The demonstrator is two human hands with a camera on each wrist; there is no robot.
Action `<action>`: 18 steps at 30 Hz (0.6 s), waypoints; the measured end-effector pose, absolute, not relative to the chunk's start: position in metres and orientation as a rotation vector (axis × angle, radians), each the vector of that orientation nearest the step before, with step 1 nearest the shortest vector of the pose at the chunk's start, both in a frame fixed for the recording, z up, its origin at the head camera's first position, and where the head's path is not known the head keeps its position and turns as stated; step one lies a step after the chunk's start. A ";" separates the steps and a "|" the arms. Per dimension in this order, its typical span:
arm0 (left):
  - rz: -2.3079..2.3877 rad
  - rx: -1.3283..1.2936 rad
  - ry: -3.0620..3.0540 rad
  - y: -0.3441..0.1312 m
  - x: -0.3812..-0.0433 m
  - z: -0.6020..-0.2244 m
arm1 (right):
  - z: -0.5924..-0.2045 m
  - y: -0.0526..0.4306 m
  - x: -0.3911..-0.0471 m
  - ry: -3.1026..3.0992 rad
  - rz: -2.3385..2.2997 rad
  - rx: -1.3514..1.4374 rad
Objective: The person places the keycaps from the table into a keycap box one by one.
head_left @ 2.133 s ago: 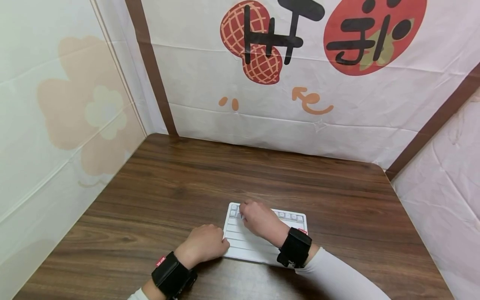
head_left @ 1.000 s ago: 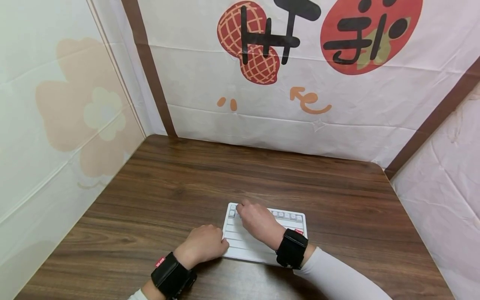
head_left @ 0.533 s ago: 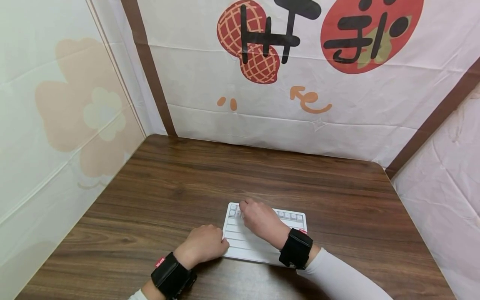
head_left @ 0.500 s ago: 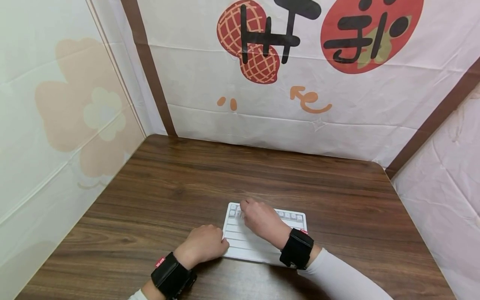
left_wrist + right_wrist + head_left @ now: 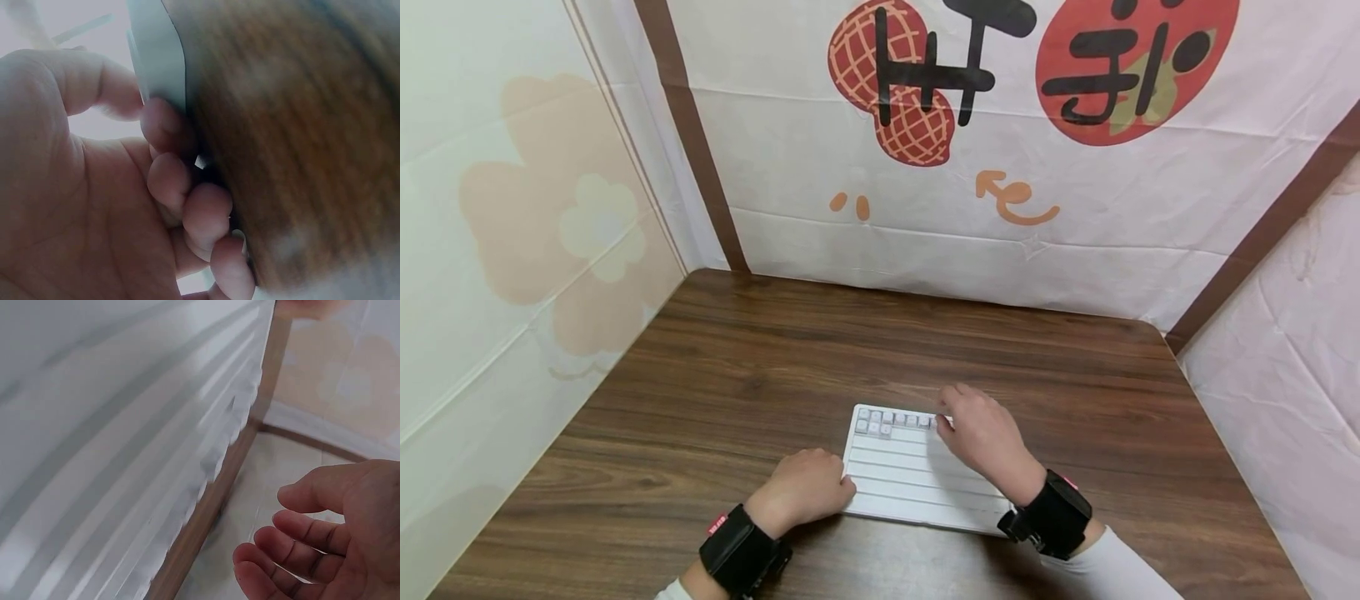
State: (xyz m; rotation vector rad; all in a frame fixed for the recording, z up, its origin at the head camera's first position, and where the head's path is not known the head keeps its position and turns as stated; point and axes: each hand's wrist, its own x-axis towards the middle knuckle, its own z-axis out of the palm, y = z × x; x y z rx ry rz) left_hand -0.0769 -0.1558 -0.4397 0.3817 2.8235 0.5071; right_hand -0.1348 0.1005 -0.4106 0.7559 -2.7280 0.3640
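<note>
A white tray with ridged rows (image 5: 917, 492) lies flat on the table. Small white keycap-like blocks (image 5: 874, 427) fill the visible part of its far row, with several more below them at the far left corner. My left hand (image 5: 805, 483) grips the tray's left edge, thumb on top. In the left wrist view its fingers curl under the tray's corner (image 5: 159, 69). Over the far right part of the tray is my right hand (image 5: 985, 429), fingers loosely bent and covering some blocks. The right wrist view shows nothing between that hand's fingers (image 5: 294, 550).
The brown wood-grain table (image 5: 760, 358) reaches back to a white printed cloth wall (image 5: 970, 250). More cloth stands along the left (image 5: 587, 225) and right sides. Black straps (image 5: 741, 550) with cameras sit on both wrists.
My right hand has left the tray's far left corner and moved right, its fingers loosening. The blocks it covered there now show. My left hand has stayed at the tray's edge.
</note>
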 end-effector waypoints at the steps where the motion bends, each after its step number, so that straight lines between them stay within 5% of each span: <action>1: 0.507 0.382 2.819 -0.156 -0.077 -0.440 | -0.410 0.105 -0.134 -2.730 0.373 0.736; 18: 0.572 0.438 2.696 -0.173 -0.081 -0.432 | -0.404 0.185 -0.126 -2.935 0.491 0.323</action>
